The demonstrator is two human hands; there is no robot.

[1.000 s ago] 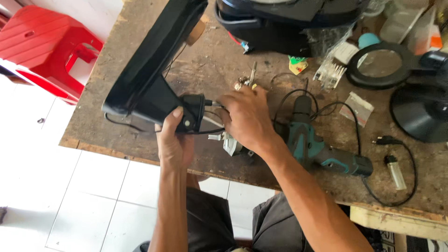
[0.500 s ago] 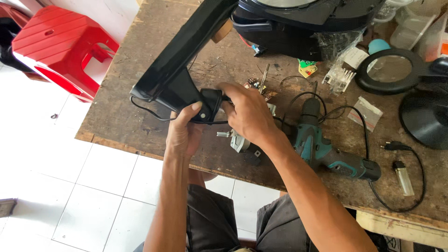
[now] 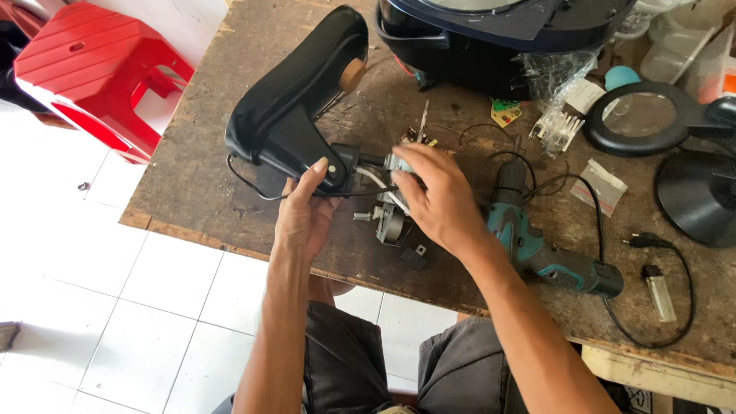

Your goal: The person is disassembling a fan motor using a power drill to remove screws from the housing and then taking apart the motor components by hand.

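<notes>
A long black plastic housing [image 3: 295, 100] lies slanted on the worn wooden workbench [image 3: 207, 184]. My left hand [image 3: 305, 208] grips its narrow lower end, thumb on top, beside a thin black wire. My right hand [image 3: 435, 201] is closed over a small grey motor part [image 3: 389, 222] with white wires at that same end of the housing. The fingertips hide where the part meets the housing.
A teal and black power drill [image 3: 537, 245] with its cord lies right of my hands. A dark blue appliance [image 3: 491, 34], a black magnifier lamp [image 3: 652, 115], a lighter [image 3: 659, 295] and small loose parts lie on the bench. A red plastic stool [image 3: 92, 73] stands on the white tiled floor at left.
The view has shifted, so the housing and hands sit further right in the frame. My right hand has slid from the housing's end down onto the motor part. The left grip holds.
</notes>
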